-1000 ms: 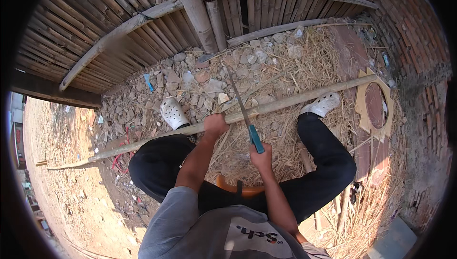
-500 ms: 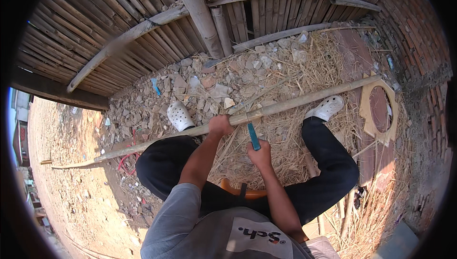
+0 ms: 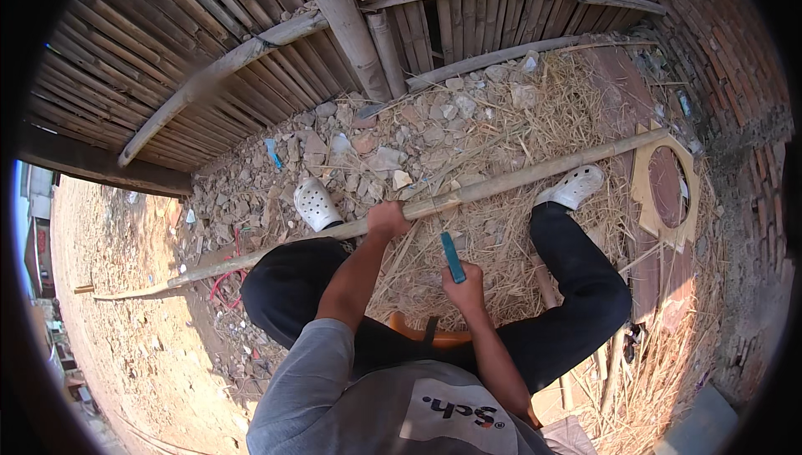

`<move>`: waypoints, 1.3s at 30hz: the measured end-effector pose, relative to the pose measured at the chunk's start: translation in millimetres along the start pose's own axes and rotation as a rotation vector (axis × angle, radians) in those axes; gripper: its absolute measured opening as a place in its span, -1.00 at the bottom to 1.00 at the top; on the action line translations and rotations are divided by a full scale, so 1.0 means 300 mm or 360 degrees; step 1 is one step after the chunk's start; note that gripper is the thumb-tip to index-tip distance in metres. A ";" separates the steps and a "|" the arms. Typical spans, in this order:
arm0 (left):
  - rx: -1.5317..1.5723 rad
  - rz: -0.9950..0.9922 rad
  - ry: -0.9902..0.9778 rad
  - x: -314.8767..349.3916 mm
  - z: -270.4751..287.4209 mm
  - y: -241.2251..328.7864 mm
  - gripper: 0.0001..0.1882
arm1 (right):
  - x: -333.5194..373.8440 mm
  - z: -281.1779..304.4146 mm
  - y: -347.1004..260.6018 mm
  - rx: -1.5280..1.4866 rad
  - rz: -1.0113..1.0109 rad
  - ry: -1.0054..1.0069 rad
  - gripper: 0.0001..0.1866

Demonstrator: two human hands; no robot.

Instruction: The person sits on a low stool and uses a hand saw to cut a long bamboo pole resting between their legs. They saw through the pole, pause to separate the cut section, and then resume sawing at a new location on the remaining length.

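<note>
A long bamboo pole (image 3: 518,180) slants across in front of me, low at the left and higher at the right, and passes over my left thigh. My left hand (image 3: 388,218) is closed round the pole near its middle. In my right hand (image 3: 464,284) is a tool with a teal handle (image 3: 453,256), gripped at its lower end. The handle points up toward the pole, just right of my left hand. Its thin working end is hard to make out against the straw, so I cannot tell whether it touches the pole.
My feet in white clogs (image 3: 316,204) stand apart on rubble (image 3: 368,162) and straw (image 3: 568,112). A slatted bamboo wall (image 3: 251,4) rises ahead, a brick wall (image 3: 735,62) at the right. A pale board with an oval hole (image 3: 687,179) lies near the pole's right end. An orange seat (image 3: 447,338) shows beneath me.
My right hand has drawn back toward me and slightly right, taking the teal-handled tool with it. The left hand and the pole have stayed nearly where they were.
</note>
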State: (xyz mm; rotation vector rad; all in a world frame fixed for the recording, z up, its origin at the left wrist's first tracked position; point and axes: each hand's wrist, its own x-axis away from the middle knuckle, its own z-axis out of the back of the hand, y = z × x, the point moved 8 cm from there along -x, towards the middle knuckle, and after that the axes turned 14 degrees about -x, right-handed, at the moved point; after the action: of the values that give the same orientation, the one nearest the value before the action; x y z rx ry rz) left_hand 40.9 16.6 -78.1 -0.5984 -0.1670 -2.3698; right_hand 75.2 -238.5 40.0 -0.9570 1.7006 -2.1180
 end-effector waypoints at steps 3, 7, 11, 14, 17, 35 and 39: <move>0.0032 0.0007 0.0002 0.031 0.054 0.026 -0.56 | 0.319 0.150 -0.016 -0.0005 0.0035 0.0101 -0.82; 0.0077 0.0005 0.0025 0.036 0.030 0.026 -0.55 | 0.256 0.092 -0.029 -0.0013 0.0062 0.0002 -0.84; 0.0050 0.0014 0.0026 0.009 0.020 0.013 -0.55 | -0.079 -0.035 -0.037 0.0010 0.0043 0.0005 -0.82; 0.0080 -0.0005 -0.0012 -0.031 0.056 0.008 -0.55 | 0.100 0.054 -0.012 0.0020 0.0120 -0.0034 -0.78; 0.0135 0.0029 -0.0022 0.021 0.017 0.008 -0.55 | 0.321 0.149 -0.074 0.0048 0.0080 0.0043 -0.80; 0.0055 0.0013 -0.0085 0.013 0.052 0.027 -0.55 | -0.077 0.002 -0.005 -0.0232 -0.0016 0.0090 -0.79; 0.0074 0.0027 -0.0068 0.021 0.049 0.001 -0.55 | 0.255 0.108 0.002 0.0014 -0.0050 0.0025 -0.84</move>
State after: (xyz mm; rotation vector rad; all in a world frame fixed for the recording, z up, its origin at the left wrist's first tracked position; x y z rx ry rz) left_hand 42.5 16.7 -62.4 -0.6259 -0.2346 -2.3313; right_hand 38.4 -307.8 67.5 -0.9738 1.6931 -2.1562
